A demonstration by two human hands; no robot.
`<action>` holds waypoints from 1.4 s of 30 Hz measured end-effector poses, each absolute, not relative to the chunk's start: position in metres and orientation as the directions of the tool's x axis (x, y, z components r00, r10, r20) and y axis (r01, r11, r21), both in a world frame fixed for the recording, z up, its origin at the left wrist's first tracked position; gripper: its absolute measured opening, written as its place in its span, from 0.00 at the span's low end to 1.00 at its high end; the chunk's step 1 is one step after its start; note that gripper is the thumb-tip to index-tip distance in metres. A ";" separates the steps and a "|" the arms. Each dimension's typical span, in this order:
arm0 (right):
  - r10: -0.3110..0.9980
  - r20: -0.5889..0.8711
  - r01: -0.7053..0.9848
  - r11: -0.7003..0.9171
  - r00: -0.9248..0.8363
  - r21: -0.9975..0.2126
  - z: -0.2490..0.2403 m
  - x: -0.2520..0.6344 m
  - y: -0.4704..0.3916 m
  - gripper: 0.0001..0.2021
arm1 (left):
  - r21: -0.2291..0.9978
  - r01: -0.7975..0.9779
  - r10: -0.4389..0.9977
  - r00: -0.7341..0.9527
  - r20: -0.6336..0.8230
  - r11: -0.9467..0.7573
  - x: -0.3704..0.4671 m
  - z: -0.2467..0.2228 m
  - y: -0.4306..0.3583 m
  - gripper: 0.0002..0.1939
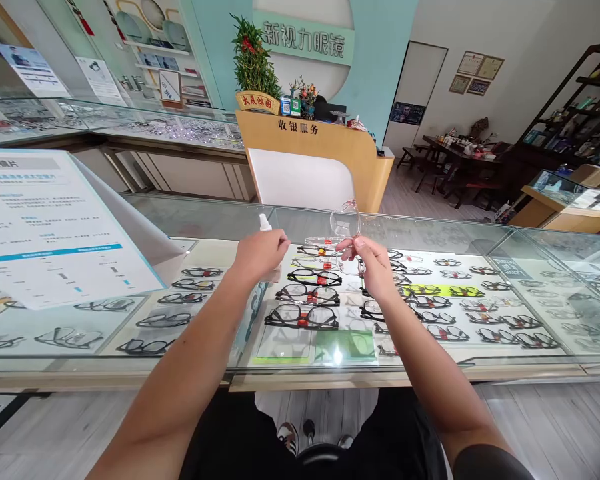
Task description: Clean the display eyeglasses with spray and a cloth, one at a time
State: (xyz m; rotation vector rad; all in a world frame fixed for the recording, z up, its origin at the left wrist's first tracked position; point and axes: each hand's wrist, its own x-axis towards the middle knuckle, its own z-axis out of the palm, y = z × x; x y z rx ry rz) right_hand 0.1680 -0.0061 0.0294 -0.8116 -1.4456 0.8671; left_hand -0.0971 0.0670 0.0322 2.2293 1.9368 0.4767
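My left hand [263,253] is closed around a small spray bottle [265,223]; its white nozzle sticks up above my fist and most of the body is hidden. To the right, my right hand [373,263] pinches a pair of eyeglasses [345,220] with a thin, clear frame, held upright above the counter. One round lens shows above the fingers; the rest blends with the background. Below both hands is a glass display case [290,365] with rows of eyeglasses inside, among them a dark-framed pair [303,317] with a red tag.
A white folded sign [65,227] with blue print stands on the counter at left. Beyond the case is a wooden cashier desk [310,143] with a potted plant [254,63]. More display cases [165,130] line the back left. A dark table [460,150] stands at far right.
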 end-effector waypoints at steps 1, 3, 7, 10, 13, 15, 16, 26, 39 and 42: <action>0.875 0.479 0.004 0.480 -0.067 -0.877 0.029 0.168 -0.006 0.27 | 0.377 0.898 0.953 0.127 0.274 -0.228 -0.092 0.032 0.064 0.16; 0.872 0.478 0.014 0.481 -0.105 -0.876 0.028 0.167 -0.006 0.27 | 0.449 0.773 0.823 0.162 0.544 -0.449 -0.080 0.032 0.056 0.18; 0.859 0.469 -0.015 0.476 -0.206 -0.879 0.027 0.166 -0.005 0.25 | 0.324 0.566 0.557 0.302 0.774 -0.758 -0.059 0.028 0.039 0.38; 0.861 0.437 -0.019 0.448 -0.260 -0.894 0.028 0.166 -0.004 0.26 | 0.269 0.504 0.481 0.355 0.802 -0.821 -0.053 0.026 0.033 0.41; 0.863 0.409 -0.007 0.426 -0.296 -0.905 0.030 0.167 -0.004 0.27 | 0.290 0.494 0.499 0.367 0.785 -0.820 -0.054 0.028 0.033 0.42; 0.855 0.409 -0.006 0.430 -0.319 -0.903 0.031 0.169 -0.005 0.25 | 0.306 0.498 0.518 0.371 0.771 -0.812 -0.055 0.029 0.033 0.42; 0.850 0.411 -0.008 0.433 -0.329 -0.901 0.031 0.170 -0.005 0.24 | 0.301 0.496 0.514 0.374 0.772 -0.814 -0.056 0.029 0.033 0.42; 0.784 0.556 0.202 0.613 -0.276 -0.764 0.030 0.175 -0.007 0.21 | 0.162 0.541 0.359 0.283 0.889 -0.826 -0.059 0.025 0.038 0.38; 0.450 0.890 0.578 0.708 0.074 -0.406 0.050 0.175 -0.022 0.30 | 0.352 0.493 0.308 -0.171 0.936 -0.796 -0.041 0.062 0.024 0.35; 0.409 0.909 0.605 0.705 0.080 -0.370 0.088 0.185 -0.027 0.27 | 0.358 0.465 0.321 -0.160 0.934 -0.810 -0.037 0.095 0.018 0.36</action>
